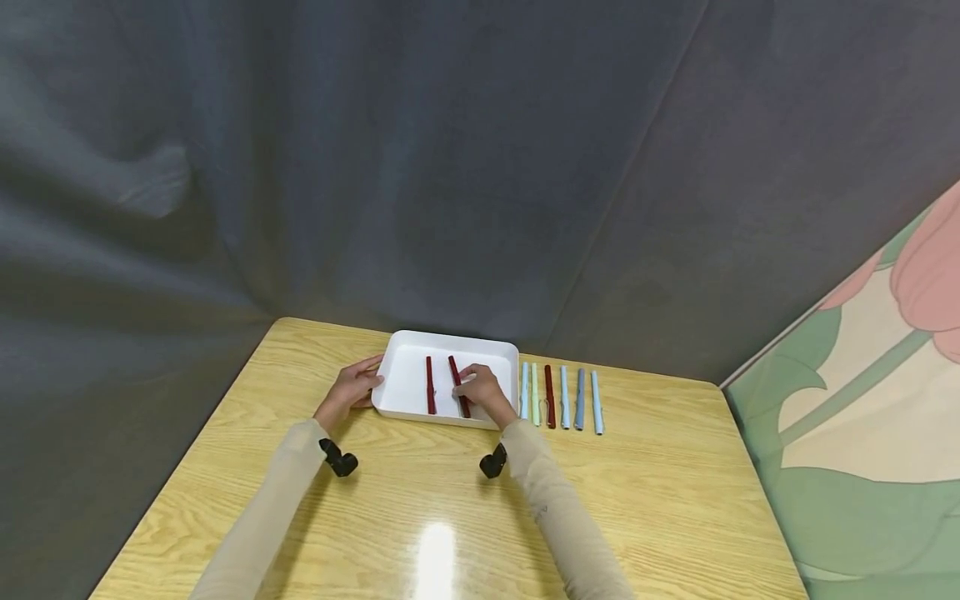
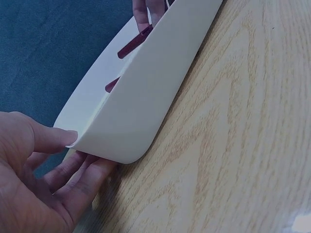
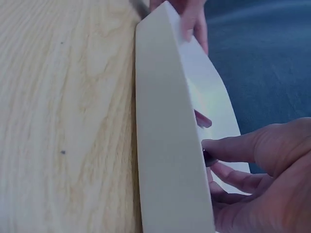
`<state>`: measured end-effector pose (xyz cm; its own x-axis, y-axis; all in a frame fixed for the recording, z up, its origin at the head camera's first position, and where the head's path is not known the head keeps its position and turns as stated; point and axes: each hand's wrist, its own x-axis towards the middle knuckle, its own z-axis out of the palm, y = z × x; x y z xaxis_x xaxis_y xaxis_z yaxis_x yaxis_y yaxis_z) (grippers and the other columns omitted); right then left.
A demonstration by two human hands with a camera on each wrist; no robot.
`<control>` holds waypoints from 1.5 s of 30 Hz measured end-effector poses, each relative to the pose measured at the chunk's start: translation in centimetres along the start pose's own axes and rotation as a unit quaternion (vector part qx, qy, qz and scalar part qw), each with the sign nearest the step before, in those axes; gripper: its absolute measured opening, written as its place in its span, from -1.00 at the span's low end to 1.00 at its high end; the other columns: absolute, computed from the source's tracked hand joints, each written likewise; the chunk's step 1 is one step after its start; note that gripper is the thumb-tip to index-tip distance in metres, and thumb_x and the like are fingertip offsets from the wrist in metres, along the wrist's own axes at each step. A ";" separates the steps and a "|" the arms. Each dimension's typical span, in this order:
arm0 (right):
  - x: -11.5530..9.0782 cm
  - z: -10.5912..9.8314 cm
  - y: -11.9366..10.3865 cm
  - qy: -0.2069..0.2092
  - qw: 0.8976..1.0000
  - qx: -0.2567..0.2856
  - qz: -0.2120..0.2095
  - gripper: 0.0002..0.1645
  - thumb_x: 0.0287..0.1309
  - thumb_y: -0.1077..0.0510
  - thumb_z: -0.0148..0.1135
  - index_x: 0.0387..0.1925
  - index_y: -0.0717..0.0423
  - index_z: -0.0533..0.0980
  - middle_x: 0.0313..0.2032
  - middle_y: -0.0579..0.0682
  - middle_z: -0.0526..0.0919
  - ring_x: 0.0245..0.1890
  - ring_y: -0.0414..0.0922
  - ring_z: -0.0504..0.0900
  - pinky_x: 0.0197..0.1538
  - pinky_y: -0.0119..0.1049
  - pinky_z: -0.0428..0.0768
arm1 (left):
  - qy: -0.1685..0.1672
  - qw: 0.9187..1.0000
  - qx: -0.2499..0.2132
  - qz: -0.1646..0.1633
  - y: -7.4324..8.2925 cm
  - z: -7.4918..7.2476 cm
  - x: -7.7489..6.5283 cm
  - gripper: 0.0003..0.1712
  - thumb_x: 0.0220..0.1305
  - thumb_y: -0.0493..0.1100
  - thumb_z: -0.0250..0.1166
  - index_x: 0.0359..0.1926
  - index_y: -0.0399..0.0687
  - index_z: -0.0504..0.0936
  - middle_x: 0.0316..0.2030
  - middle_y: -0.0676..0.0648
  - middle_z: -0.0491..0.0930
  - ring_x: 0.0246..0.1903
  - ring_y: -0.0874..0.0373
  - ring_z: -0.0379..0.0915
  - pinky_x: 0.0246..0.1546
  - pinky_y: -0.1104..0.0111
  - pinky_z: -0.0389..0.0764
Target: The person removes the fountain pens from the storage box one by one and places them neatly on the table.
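Note:
A white tray (image 1: 403, 379) lies near the table's far edge. My left hand (image 1: 352, 388) grips its left end; the left wrist view shows the thumb over the rim and the fingers against the outer wall below. Inside the tray, my right hand (image 1: 483, 390) pinches a dark red pen (image 1: 453, 372) between thumb and fingers. Another dark red pen (image 1: 431, 385) lies in the tray to its left. In the right wrist view the tray's front wall (image 3: 167, 136) hides part of the held pen.
Right of the tray, several pens lie side by side: light blue (image 1: 524, 392), pale green (image 1: 536, 396), dark red (image 1: 551, 398), another light blue (image 1: 565, 398), grey-blue (image 1: 580, 400) and light blue (image 1: 597, 403). A dark curtain (image 1: 450, 167) hangs behind the wooden table (image 1: 660, 483).

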<state>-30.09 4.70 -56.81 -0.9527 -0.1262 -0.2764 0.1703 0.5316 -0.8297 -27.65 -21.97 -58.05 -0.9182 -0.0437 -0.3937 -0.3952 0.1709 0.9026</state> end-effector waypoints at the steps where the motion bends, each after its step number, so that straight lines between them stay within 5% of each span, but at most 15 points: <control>1: -0.1 -0.2 0.0 -0.004 1.000 0.020 0.000 -0.65 0.15 0.36 0.42 -0.03 0.39 0.58 -0.19 0.18 0.67 -0.49 -0.15 0.53 -0.41 -0.36 0.52 | 0.000 1.000 0.000 0.001 0.0 0.0 0.0 -0.32 0.53 -0.26 0.20 0.59 -0.03 0.31 0.39 -0.39 0.45 -0.02 0.05 0.66 -0.25 0.35 0.73; 8: 0.0 -2.5 0.4 -0.039 0.986 0.156 0.033 -0.62 0.26 0.37 0.36 0.08 0.34 0.51 -0.38 0.00 0.66 -0.48 -0.18 0.60 -0.37 -0.31 0.59 | -0.005 1.000 0.000 0.012 -0.1 -0.1 0.1 -0.32 0.54 -0.25 0.18 0.60 -0.06 0.28 0.39 -0.40 0.43 -0.02 0.03 0.67 -0.24 0.36 0.72; 15: -0.2 -4.9 1.2 -0.044 0.971 0.233 0.038 -0.57 0.30 0.37 0.35 0.16 0.26 0.47 -0.27 -0.03 0.70 -0.39 -0.15 0.69 -0.30 -0.26 0.67 | -0.001 1.000 -0.003 0.018 -0.3 -0.5 0.0 -0.33 0.54 -0.27 0.18 0.59 -0.09 0.29 0.38 -0.43 0.43 -0.15 0.13 0.66 -0.31 0.39 0.71; 32: -1.2 -8.9 2.7 -0.027 0.966 0.256 -0.002 -0.54 0.37 0.34 0.32 0.24 0.21 0.46 -0.09 -0.03 0.60 -0.25 -0.18 0.67 -0.14 -0.22 0.70 | -0.014 0.999 -0.007 0.031 0.0 0.1 0.1 -0.32 0.54 -0.28 0.18 0.60 -0.10 0.28 0.36 -0.44 0.44 -0.08 0.03 0.69 -0.28 0.33 0.74; 45: -1.8 -13.5 4.0 -0.010 0.970 0.243 0.014 -0.44 0.37 0.33 0.32 0.33 0.29 0.39 -0.23 -0.14 0.66 -0.38 -0.28 0.66 -0.10 -0.20 0.74 | 0.000 1.000 -0.009 0.016 0.2 0.4 0.3 -0.32 0.52 -0.29 0.18 0.59 -0.07 0.30 0.37 -0.42 0.45 -0.05 0.03 0.68 -0.26 0.33 0.75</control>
<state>-31.10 18.31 -53.08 -0.9416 -0.1363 -0.3079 0.2997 0.0776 -0.9509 -27.96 -21.53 -58.06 -0.9305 -0.0388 -0.3642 -0.3657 0.1538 0.9179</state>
